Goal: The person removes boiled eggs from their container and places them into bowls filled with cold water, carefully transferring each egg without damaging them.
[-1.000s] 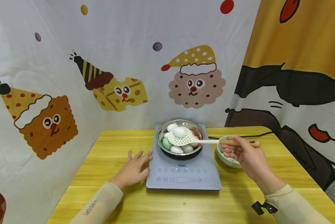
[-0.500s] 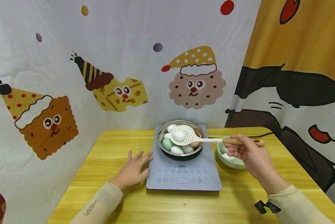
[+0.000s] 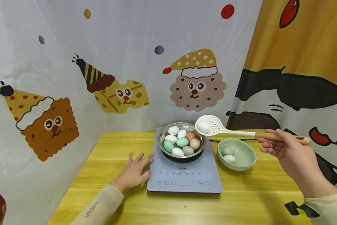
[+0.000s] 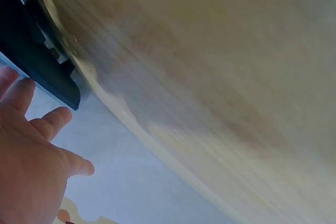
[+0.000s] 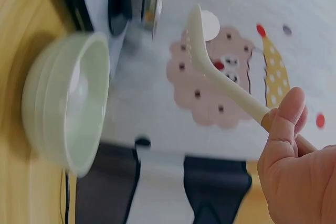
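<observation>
My right hand (image 3: pixel 293 153) grips the wooden handle of a white slotted spoon (image 3: pixel 217 126). A white egg (image 3: pixel 204 127) lies in the spoon's bowl, raised above the right rim of a steel pan (image 3: pixel 160 147). White, green, grey and brown eggs (image 3: pixel 182 142) fill the pan, which stands on an induction cooktop (image 3: pixel 184 168). To the right, a pale green bowl (image 3: pixel 245 153) holds a grey-green egg (image 3: pixel 227 151) and a white egg (image 3: pixel 229 159). My left hand (image 3: pixel 133 172) has its fingers spread, touching the cooktop's left edge; the left wrist view shows them at its side.
Everything stands on a yellow wooden table (image 3: pixel 112 140). A black cord (image 3: pixel 214 140) runs behind the bowl towards the right. A printed cloth (image 3: pixel 123 40) with cartoon figures hangs close behind the table.
The right hand has lifted the slotted spoon with the white egg up from the pan and moved it to the right. The left hand has stayed in place.
</observation>
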